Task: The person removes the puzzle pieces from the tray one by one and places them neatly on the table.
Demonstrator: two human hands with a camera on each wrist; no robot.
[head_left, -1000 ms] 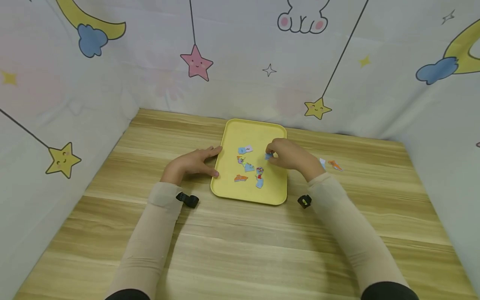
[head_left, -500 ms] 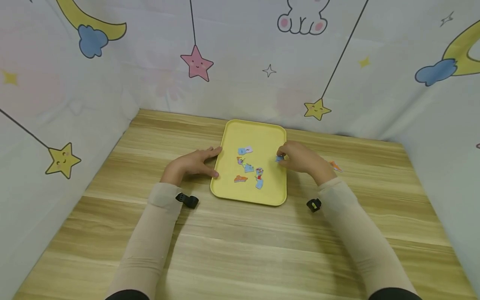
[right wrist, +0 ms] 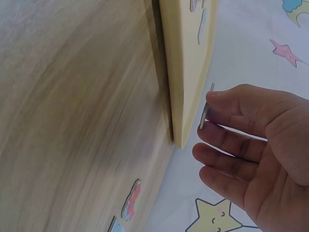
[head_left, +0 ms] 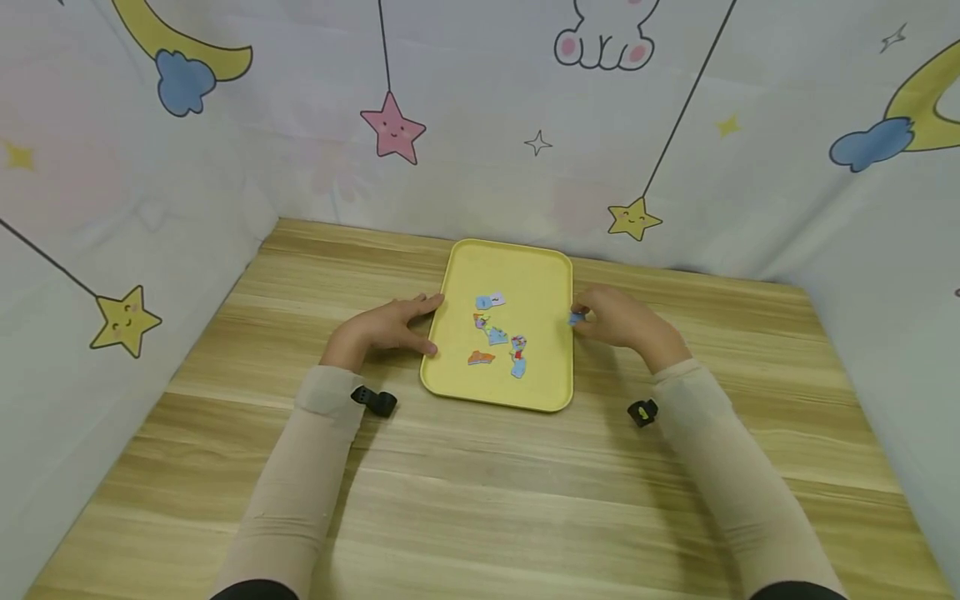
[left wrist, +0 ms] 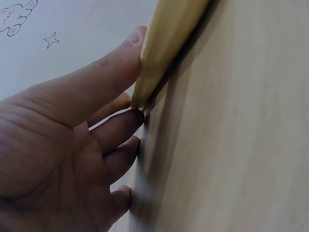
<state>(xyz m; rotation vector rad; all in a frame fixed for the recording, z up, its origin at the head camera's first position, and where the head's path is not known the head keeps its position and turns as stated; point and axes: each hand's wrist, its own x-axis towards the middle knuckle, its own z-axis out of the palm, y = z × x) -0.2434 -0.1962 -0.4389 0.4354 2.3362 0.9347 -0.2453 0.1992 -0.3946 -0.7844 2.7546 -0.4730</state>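
Blue piece [head_left: 576,318] in right hand [head_left: 621,318], fingers [right wrist: 231,143] pinching it, left hand [head_left: 381,327], fingers spread, touching yellow tray [head_left: 510,267]

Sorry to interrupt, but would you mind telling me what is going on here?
A person's right hand pinches a small blue piece near the right edge of a yellow tray. The left hand touches the tray's left edge. Several printed pieces lie on the tray, and the right wrist view shows others on the wooden table.

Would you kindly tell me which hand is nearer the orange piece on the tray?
Left. The left hand touches the tray, left of the orange piece; the right hand, pinching a blue piece, is farther, near the tray's right edge.
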